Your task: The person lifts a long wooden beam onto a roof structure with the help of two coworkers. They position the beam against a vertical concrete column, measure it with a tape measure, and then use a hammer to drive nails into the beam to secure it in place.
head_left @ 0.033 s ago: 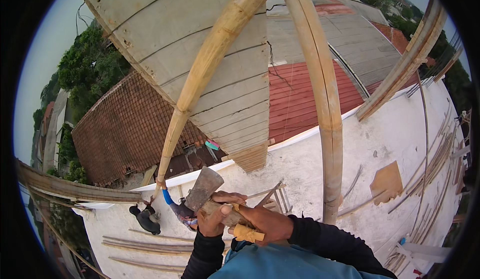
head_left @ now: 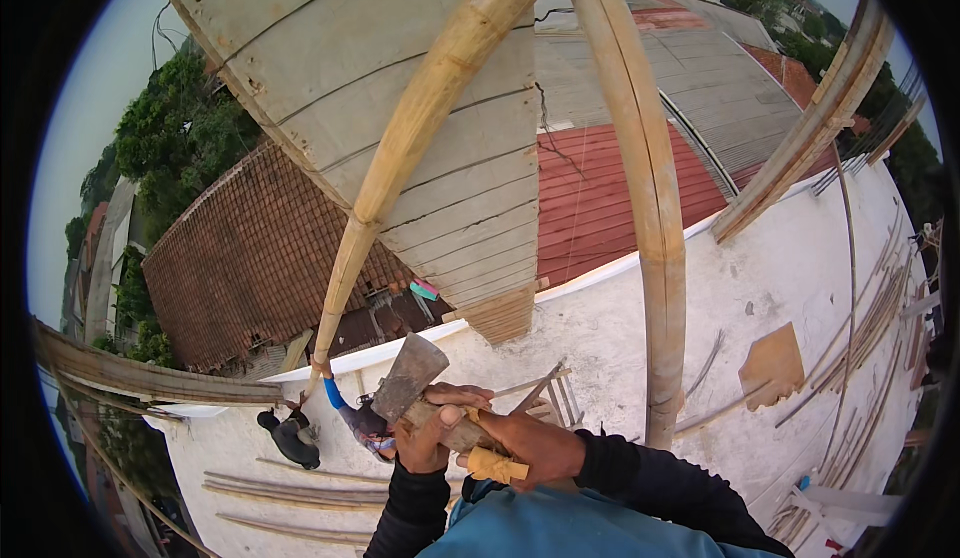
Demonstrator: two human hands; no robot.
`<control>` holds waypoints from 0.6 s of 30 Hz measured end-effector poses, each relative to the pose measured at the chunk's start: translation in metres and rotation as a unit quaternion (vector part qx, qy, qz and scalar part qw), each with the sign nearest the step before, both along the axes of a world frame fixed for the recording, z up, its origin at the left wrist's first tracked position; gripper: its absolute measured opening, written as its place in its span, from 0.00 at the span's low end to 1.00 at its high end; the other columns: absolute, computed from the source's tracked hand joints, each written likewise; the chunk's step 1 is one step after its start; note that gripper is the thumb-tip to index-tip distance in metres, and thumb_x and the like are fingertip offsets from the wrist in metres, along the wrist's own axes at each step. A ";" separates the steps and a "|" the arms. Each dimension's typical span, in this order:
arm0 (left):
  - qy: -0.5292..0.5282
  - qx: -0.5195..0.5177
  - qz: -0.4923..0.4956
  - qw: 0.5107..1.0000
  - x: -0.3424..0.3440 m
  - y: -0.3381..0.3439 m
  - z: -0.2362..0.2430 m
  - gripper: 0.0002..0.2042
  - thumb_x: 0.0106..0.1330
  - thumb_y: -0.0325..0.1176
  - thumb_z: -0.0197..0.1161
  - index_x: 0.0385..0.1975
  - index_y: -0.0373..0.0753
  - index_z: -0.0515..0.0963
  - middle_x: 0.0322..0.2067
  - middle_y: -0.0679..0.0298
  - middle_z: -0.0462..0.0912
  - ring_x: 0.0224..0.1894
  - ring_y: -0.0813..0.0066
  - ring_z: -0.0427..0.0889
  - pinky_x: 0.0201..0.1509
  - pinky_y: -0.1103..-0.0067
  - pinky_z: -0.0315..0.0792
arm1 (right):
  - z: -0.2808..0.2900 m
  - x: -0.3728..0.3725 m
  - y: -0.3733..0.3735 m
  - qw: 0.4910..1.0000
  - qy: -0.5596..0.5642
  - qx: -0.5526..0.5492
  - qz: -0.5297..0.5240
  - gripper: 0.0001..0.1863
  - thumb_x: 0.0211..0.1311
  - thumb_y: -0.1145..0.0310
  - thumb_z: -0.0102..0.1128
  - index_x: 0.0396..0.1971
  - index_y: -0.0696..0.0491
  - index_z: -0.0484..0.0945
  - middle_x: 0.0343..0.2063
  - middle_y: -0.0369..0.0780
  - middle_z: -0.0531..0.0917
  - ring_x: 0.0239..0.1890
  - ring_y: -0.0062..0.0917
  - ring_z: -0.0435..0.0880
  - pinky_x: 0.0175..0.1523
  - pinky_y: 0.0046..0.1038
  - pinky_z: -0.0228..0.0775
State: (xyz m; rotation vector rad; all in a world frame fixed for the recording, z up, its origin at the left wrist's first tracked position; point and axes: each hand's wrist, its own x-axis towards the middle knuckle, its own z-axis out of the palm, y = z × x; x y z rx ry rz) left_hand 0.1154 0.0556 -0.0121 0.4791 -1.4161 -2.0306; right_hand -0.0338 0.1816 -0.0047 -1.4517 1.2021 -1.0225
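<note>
Gripping the hatchet (head_left: 462, 439) two-handed, blade (head_left: 410, 373) away from us
From the head cam, it sat in front of our blue shirt (head_left: 545, 528), left hand (head_left: 422, 442) clamped around its wood by the blade, right hand (head_left: 543, 448) closed farther back, beside a yellow wooden piece (head_left: 496, 466). Keeping fingers clear of the edge and both grips snug seemed smart.
</note>
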 end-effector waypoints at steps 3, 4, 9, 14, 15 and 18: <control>0.016 0.078 0.056 0.995 -0.001 0.008 -0.004 0.18 0.68 0.41 0.61 0.35 0.26 0.81 0.35 0.46 0.86 0.45 0.46 0.86 0.57 0.53 0.77 | -0.010 0.005 -0.001 0.999 -0.007 0.036 -0.008 0.36 0.54 0.66 0.71 0.59 0.64 0.64 0.40 0.53 0.81 0.39 0.46 0.85 0.45 0.37 0.76; 0.038 0.061 0.069 0.995 -0.005 0.008 -0.004 0.18 0.69 0.40 0.60 0.33 0.27 0.80 0.34 0.45 0.86 0.44 0.46 0.86 0.56 0.53 0.77 | -0.011 0.005 -0.003 0.997 0.046 0.062 0.002 0.30 0.59 0.64 0.69 0.57 0.61 0.66 0.38 0.52 0.82 0.38 0.46 0.84 0.45 0.38 0.75; 0.056 0.080 0.134 0.986 -0.016 -0.009 0.000 0.17 0.71 0.41 0.57 0.32 0.31 0.78 0.28 0.48 0.85 0.35 0.49 0.87 0.49 0.55 0.81 | -0.003 -0.009 -0.011 0.994 0.099 0.028 -0.032 0.25 0.66 0.57 0.66 0.53 0.59 0.70 0.35 0.54 0.82 0.37 0.47 0.84 0.44 0.41 0.74; 0.042 0.108 0.152 0.982 0.015 -0.011 -0.027 0.18 0.75 0.44 0.56 0.30 0.35 0.76 0.23 0.55 0.81 0.30 0.57 0.83 0.43 0.61 0.79 | -0.020 -0.013 0.001 0.995 0.084 0.056 -0.023 0.25 0.70 0.52 0.64 0.47 0.62 0.72 0.27 0.52 0.81 0.28 0.46 0.83 0.34 0.41 0.71; 0.041 0.123 0.174 0.976 0.019 -0.013 -0.031 0.18 0.75 0.44 0.56 0.30 0.35 0.76 0.23 0.55 0.80 0.30 0.57 0.83 0.42 0.62 0.79 | -0.026 -0.012 0.003 0.998 0.039 0.000 -0.041 0.25 0.70 0.52 0.64 0.46 0.62 0.72 0.25 0.52 0.81 0.27 0.45 0.83 0.32 0.40 0.71; 0.062 0.139 0.165 0.974 0.026 -0.011 -0.038 0.12 0.73 0.38 0.58 0.32 0.34 0.75 0.24 0.51 0.82 0.30 0.54 0.86 0.43 0.59 0.81 | -0.042 -0.003 0.001 0.998 0.040 0.045 -0.020 0.25 0.67 0.54 0.67 0.47 0.62 0.72 0.31 0.57 0.83 0.35 0.53 0.85 0.39 0.45 0.74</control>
